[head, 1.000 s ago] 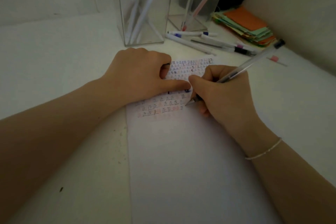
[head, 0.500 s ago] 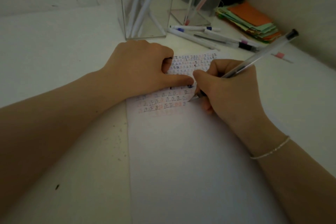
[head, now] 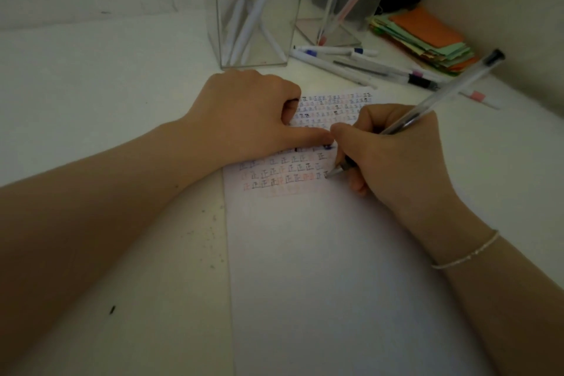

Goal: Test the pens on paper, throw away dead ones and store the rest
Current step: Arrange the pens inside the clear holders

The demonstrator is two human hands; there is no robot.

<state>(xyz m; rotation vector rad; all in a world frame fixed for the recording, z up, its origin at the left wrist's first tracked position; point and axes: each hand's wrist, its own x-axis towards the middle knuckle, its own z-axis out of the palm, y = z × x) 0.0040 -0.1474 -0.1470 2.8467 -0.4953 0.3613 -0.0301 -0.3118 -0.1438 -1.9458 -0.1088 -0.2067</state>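
Note:
A white sheet of paper (head: 335, 268) lies on the desk, its upper part filled with rows of small test marks in black, blue and pink. My right hand (head: 393, 156) grips a clear pen with a black end cap (head: 451, 88), and the tip touches the paper at the right end of a row of marks. My left hand (head: 247, 119) rests on the top left of the sheet with its fingers curled under, thumb stretched toward the right hand. Several loose pens (head: 360, 67) lie beyond the paper.
A clear square holder (head: 244, 9) with several white pens stands behind my left hand. A second clear holder (head: 345, 3) with a pink pen stands to its right. A stack of green and orange paper slips (head: 427, 36) sits in the back right corner against the wall.
The camera has tilted slightly, so everything sits a little lower in view. The pen tip has shifted slightly along the row of marks. My left hand stays on the sheet.

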